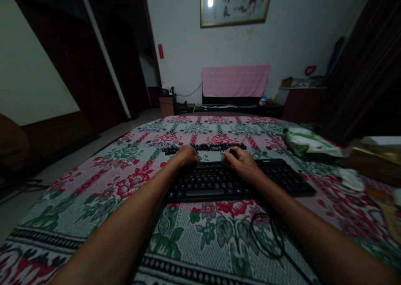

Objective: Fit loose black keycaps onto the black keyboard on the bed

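A black keyboard (205,182) lies on the flowered tablecloth, with some of its keys hidden under my hands and forearms. My left hand (186,154) is closed at the keyboard's far edge, its fingertips curled down and mostly hidden. Over the far edge, right of the middle, my right hand (242,161) pinches a small black keycap (233,152) between thumb and fingers. Just beyond the keyboard stretches a row of loose black keycaps (216,147), partly covered by both hands. A black cable (266,251) lies coiled in front of the keyboard, near my right forearm.
The tablecloth (125,193) covers a large table. At the right are a green and white plastic package (313,143), a crumpled white tissue (351,179), a brown box (376,161) and a brush-like wooden object (387,209). A pink cloth (234,80) hangs by the far wall.
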Motion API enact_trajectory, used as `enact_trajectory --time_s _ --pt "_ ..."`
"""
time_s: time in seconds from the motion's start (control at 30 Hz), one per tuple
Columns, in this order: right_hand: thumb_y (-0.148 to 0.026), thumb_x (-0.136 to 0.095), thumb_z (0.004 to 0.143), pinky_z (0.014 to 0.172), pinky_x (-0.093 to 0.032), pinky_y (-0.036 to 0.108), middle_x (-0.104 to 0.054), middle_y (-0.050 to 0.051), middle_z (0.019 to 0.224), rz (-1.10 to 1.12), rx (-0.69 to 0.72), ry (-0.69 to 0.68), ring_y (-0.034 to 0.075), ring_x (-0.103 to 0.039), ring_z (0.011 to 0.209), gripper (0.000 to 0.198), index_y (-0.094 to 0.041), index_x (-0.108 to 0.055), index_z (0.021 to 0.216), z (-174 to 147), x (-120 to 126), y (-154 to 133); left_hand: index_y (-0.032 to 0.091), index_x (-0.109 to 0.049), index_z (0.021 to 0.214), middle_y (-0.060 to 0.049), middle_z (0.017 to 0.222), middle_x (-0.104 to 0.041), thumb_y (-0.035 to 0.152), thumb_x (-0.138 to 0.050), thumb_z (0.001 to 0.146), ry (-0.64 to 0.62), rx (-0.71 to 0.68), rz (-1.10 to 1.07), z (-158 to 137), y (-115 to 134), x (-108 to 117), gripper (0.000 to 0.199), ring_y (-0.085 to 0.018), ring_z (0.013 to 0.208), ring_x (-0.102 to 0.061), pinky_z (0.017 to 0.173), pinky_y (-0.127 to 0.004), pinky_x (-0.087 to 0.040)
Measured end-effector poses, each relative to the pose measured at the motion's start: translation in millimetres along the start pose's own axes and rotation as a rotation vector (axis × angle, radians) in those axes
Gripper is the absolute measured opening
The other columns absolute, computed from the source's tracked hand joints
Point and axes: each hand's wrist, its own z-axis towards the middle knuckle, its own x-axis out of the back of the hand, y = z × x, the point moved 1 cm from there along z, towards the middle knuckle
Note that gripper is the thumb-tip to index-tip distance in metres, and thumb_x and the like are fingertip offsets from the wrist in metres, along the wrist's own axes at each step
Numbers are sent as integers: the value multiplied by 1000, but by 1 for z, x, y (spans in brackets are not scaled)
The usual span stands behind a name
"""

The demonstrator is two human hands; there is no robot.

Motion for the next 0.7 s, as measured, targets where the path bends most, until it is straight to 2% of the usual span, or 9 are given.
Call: enact_trajectory --time_s 0.2,0.37,0.53,0.7 --pt "-42 -49 79 55 -46 25 -63 1 65 -14 10 2 14 -58 58 24 -19 -54 78 1 0 4 12 -73 81 -4 73 -69 23 -59 69 6 6 -63 5 -1 1 22 -15 71 -62 59 -19 -44" --pt "-40 -50 78 55 -46 25 -64 1 66 -14 3 15 14 -58 59 22 -19 -54 79 2 0 3 14 -72 78 -3 64 -66 25 -57 69 157 57 -40 25 -1 9 21 -15 69 -61 59 -19 -43" --pt "-40 -50 78 55 -46 25 -64 1 65 -13 13 27 14 -58 58 22 -19 -54 77 2 -1 3 14 -72 81 -8 75 -69 26 -52 72 196 7 45 40 3 3 25 -19 76 -64 66 -23 -45" --pt "-41 -51 77 56 -47 25 -64 1 66 -14 2 26 15 -58 59 23 -19 -54 78 1 -1 2 15 -72 87 -13 90 -70 26 -50 74 191 15 113 39 7 -5 28 -21 87 -64 74 -24 -46"
